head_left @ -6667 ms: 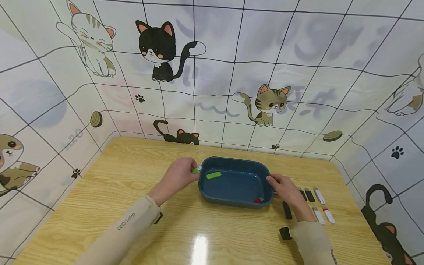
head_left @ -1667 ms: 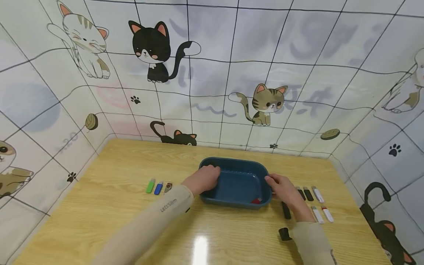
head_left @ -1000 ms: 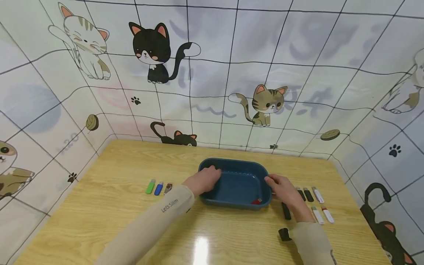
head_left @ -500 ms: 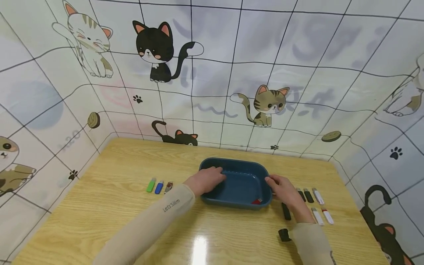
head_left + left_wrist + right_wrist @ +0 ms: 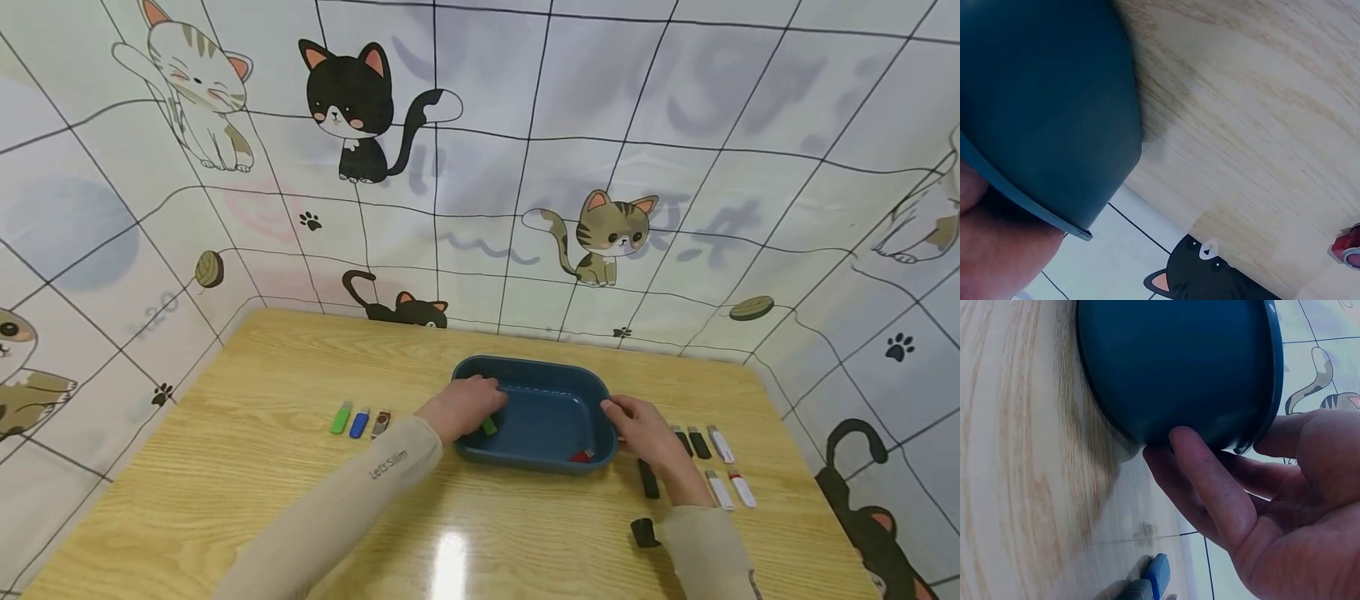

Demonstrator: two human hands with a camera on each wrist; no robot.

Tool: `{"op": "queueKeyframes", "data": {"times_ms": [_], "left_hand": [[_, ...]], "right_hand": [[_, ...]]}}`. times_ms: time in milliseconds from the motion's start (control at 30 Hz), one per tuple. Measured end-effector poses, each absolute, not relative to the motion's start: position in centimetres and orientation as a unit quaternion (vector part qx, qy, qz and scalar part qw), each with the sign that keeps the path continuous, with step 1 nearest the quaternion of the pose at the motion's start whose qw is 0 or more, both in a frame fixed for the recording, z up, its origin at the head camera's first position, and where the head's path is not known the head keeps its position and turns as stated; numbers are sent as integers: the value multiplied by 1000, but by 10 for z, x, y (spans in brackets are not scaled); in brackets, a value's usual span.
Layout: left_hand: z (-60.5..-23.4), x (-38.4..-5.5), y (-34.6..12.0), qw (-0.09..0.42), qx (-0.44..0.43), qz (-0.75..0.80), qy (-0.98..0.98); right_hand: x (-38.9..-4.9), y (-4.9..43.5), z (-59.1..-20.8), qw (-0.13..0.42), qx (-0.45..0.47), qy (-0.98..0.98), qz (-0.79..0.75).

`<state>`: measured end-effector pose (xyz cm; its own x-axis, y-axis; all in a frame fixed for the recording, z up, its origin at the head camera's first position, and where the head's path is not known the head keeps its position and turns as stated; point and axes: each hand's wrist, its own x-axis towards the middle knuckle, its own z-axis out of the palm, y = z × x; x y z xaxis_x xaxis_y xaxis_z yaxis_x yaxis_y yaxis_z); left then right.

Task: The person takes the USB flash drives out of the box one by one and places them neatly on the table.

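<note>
A dark blue plastic tub (image 5: pixel 547 460) stands on the table. My left hand (image 5: pixel 467 404) reaches inside its left end, its fingertips hidden from the head view. From under that hand sticks out part of a green USB stick (image 5: pixel 488 425); whether the fingers pinch it is hidden. A red USB stick (image 5: pixel 582 456) lies in the tub's near right corner. My right hand (image 5: pixel 641 429) grips the tub's right end, thumb at the rim, with fingers (image 5: pixel 1210 481) against the outer wall in the right wrist view.
Left of the tub lie a green USB stick (image 5: pixel 341 417), a blue one (image 5: pixel 360 423) and a brown swivel one (image 5: pixel 381 423). Several black and white USB sticks (image 5: pixel 722 444) lie to its right, with a black one (image 5: pixel 648 479) by my right wrist. A patterned wall (image 5: pixel 510 275) stands behind.
Since the oldest frame, my left hand has gone from the tub's left rim to inside it, and three USB sticks have appeared on the left. The inner green stick has shifted and turned. My right hand stays.
</note>
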<state>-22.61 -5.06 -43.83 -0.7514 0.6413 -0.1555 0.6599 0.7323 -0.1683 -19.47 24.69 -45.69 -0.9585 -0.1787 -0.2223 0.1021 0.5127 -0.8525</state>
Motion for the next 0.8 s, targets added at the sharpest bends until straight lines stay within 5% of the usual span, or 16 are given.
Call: {"op": "queueKeyframes", "data": {"times_ms": [367,800], "left_hand": [[-436,-237,-46,102,399,-98,906],[-438,-233,-48,103,385,-53,916]], "right_hand": [[-194,247,-455,143,-19,855,-499],[-193,245,-456,138,-23,857,-495]]}}
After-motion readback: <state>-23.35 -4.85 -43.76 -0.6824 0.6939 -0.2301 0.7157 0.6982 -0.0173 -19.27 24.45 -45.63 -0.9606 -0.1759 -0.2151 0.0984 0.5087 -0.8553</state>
